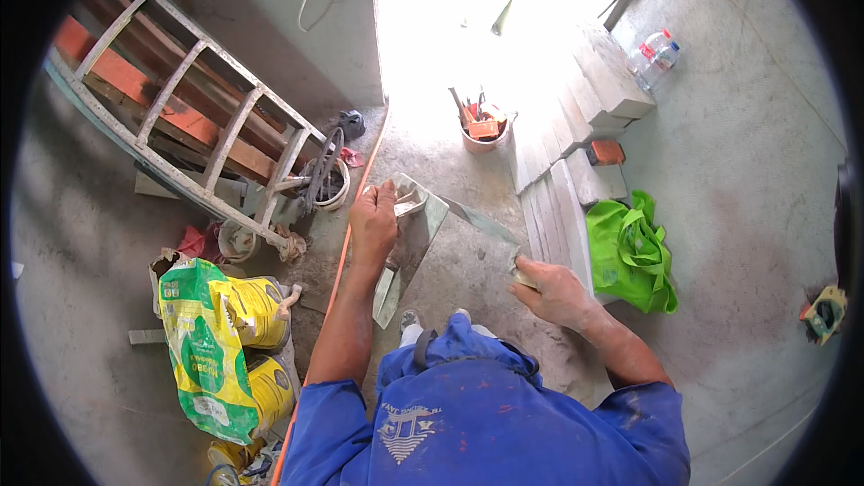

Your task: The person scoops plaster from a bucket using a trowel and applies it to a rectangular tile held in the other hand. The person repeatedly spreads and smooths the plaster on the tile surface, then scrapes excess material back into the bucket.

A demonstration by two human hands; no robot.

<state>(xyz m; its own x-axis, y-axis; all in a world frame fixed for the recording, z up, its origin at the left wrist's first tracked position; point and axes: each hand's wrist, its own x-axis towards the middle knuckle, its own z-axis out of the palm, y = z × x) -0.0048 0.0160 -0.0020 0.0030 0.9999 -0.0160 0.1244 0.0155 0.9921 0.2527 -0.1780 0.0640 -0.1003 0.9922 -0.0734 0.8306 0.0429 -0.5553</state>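
Note:
My left hand point(373, 220) is closed around the upper end of a flat, dusty metal tool that looks like a plastering trowel point(416, 238), its plate slanting down toward my feet. In my right hand point(562, 295), a pale handle is gripped between curled fingers. From it a thin grey blade point(486, 222) runs up and left toward the trowel's top corner. Whether the blade touches the trowel I cannot tell, and its exact kind is unclear. Both tools are held above the concrete floor, in front of my body.
Ahead stands a bucket of tools point(486, 133). Pale blocks point(567, 189) are stacked right of it, beside a green bag point(633, 252) and plastic bottles point(657, 56). On the left, a metal ladder point(211, 175) leans near yellow-and-green sacks point(202, 351). An orange cord point(339, 274) crosses the floor.

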